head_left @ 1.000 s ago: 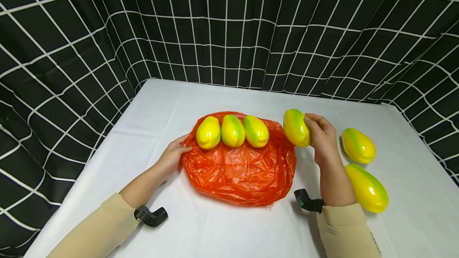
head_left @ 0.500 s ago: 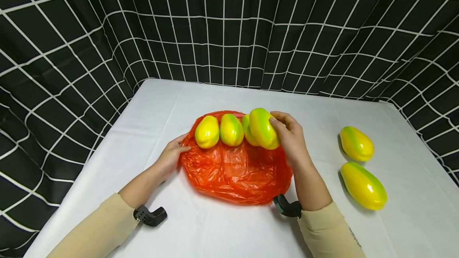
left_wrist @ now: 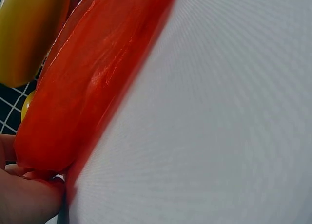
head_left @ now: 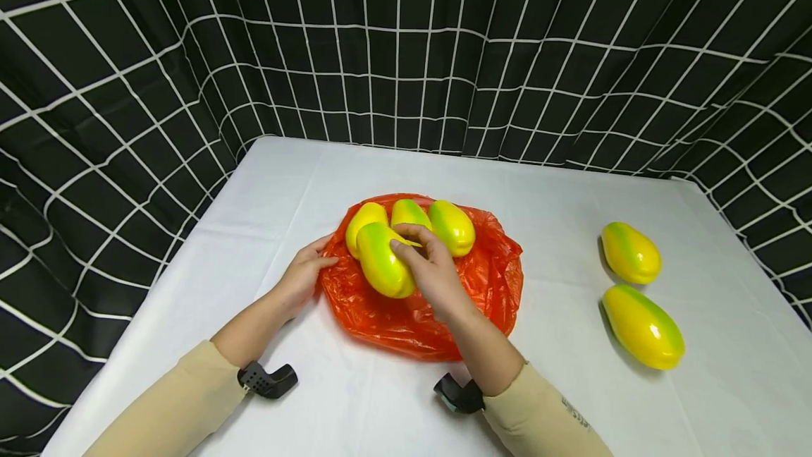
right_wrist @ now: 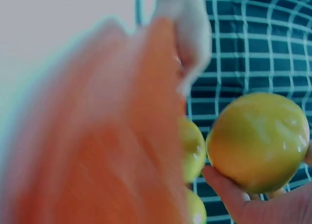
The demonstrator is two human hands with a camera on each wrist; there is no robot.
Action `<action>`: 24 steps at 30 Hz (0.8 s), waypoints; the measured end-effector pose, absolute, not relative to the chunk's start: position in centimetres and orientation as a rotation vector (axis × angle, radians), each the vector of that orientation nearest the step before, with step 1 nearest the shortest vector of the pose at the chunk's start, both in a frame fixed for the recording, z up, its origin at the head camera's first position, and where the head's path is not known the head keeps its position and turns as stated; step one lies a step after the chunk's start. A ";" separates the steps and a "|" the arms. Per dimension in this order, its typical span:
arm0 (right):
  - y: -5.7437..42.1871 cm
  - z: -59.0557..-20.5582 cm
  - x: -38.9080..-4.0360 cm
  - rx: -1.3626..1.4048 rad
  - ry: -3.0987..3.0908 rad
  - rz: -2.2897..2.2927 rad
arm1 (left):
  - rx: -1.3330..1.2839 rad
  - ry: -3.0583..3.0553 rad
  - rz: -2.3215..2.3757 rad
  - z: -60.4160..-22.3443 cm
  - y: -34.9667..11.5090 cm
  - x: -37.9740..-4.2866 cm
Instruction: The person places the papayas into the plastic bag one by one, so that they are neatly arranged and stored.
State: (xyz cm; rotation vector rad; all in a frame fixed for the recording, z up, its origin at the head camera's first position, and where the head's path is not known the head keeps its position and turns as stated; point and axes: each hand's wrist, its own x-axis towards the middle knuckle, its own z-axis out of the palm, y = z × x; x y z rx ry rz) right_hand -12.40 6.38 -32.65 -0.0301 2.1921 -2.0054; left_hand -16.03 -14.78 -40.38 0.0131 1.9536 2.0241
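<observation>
Over the orange plastic bag (head_left: 431,302) on the counter (head_left: 571,196), the right hand (head_left: 431,270) holds a yellow-green papaya (head_left: 380,268) with fingers curled round it, best lowered gently while the left hand (head_left: 303,275), fingers lying straight, pins the bag's edge.

My yellow-green mangoes (head_left: 383,266) lie on an orange bag (head_left: 438,309), white tablecloth (head_left: 571,400), black white-gridded curtain (head_left: 127,90) behind.

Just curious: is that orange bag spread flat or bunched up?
Spread flat. The orange bag lies crinkled on the table, three mangoes resting on it.
</observation>
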 end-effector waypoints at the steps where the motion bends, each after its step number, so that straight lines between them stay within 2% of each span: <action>1: 6.0 -32.9 -12.3 -0.046 2.191 -2.013 | 0.013 1.951 2.024 -40.4 -14.8 -16.0; 17: 2.7 -35.9 -10.1 -0.222 2.320 -1.851 | 0.020 1.959 2.016 -40.3 -14.7 -16.0; 24: 2.6 -36.3 -10.4 -0.152 2.270 -1.851 | 0.023 1.976 1.986 -40.4 -14.7 -16.0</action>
